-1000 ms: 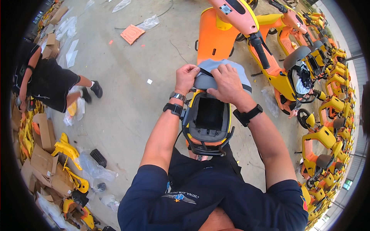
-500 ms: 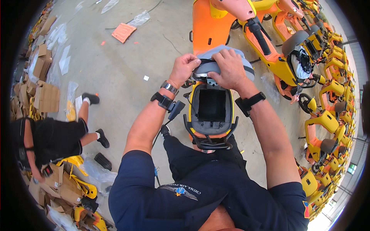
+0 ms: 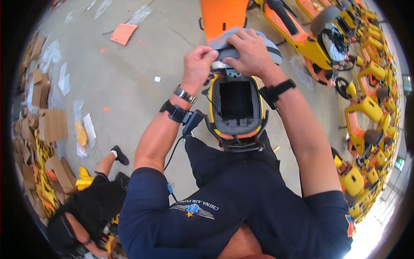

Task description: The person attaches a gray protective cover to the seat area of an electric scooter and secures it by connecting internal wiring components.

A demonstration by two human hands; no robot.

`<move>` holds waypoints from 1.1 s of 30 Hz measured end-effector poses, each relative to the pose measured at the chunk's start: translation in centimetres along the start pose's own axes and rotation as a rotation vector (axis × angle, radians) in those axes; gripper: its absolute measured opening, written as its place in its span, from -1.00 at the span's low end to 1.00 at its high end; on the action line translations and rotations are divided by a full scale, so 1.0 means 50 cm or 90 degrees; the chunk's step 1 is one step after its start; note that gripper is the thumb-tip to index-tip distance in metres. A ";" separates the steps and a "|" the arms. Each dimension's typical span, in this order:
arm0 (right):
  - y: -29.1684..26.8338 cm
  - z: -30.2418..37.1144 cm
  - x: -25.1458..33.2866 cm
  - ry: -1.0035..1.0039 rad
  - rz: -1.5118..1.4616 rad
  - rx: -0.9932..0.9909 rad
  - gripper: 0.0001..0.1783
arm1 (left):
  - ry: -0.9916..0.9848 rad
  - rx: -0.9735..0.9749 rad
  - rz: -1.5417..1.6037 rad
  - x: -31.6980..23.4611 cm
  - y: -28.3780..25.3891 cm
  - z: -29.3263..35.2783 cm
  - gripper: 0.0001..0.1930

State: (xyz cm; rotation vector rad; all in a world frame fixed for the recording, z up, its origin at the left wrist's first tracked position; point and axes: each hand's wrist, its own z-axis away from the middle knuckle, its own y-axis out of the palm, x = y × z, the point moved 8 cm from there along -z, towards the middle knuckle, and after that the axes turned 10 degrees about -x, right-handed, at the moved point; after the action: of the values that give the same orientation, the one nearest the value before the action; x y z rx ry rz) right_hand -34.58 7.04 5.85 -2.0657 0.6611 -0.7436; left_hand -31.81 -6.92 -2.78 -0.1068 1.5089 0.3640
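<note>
A grey scooter seat (image 3: 272, 39) is tipped up in front of me, with a black strap (image 3: 273, 50) round it. My left hand (image 3: 197, 67) is closed at the seat's left edge, pinching the strap between thumb and fingers. My right hand (image 3: 251, 52) grips the seat from above, fingers over its top and thumb on the near side. Below lies the open seat compartment (image 3: 235, 127), a dark box with a padded grey rim edged in yellow. The scooter's orange front panel (image 3: 223, 17) extends beyond the seat. My palms hide part of the strap.
A black rear rack (image 3: 241, 147) juts toward my legs. Rows of yellow scooters (image 3: 362, 108) fill the right side. At the left are cardboard boxes (image 3: 52, 125) and a bent-over person in black (image 3: 92, 203). An orange panel (image 3: 124, 33) lies on the floor.
My view has shifted, so the scooter sits higher in it. Both hands stay on the seat and strap. The person at the left has moved lower in view and bends toward the parts there.
</note>
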 end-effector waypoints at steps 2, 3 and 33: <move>-0.002 0.001 -0.007 0.025 0.010 0.026 -0.51 | -0.008 -0.022 -0.090 -0.005 0.003 0.017 -0.93; -0.006 -0.002 -0.005 0.024 0.039 0.018 -0.50 | 0.000 0.008 -0.045 0.002 0.010 0.012 -0.93; -0.007 0.029 -0.034 0.076 -0.004 -0.220 -0.89 | 0.220 0.123 -0.198 0.018 -0.029 -0.022 -0.64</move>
State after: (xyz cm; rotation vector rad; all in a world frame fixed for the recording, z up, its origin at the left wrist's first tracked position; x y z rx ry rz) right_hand -34.65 9.12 4.99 -2.3484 0.9026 -0.8063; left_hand -32.43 -8.46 -3.96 -0.2581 1.8273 -0.0549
